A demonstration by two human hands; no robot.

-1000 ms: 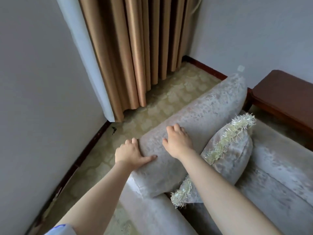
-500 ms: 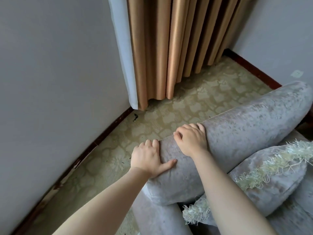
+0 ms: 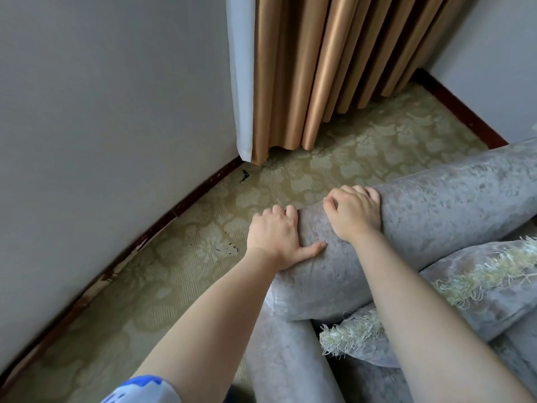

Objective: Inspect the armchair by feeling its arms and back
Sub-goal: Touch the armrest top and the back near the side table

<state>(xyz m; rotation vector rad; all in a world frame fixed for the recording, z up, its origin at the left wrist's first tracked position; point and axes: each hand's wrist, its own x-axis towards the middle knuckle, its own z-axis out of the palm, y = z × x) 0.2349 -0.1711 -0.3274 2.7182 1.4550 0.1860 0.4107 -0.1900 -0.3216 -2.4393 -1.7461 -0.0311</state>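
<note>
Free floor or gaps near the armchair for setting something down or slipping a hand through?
The patterned carpet lies bare from the baseboard to the curtain hem and the padded arm. On the chair it is crowded: the left hand and right hand press on the arm, with the fringed cushion wedged against it.

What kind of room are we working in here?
Probably a home living room or a hotel room corner: a grey upholstered armchair with a fringed cushion, patterned carpet, and long tan curtains reaching the floor.

Grey velvety armchair (image 3: 453,210); rounded padded arm runs diagonally, lower right.
</note>
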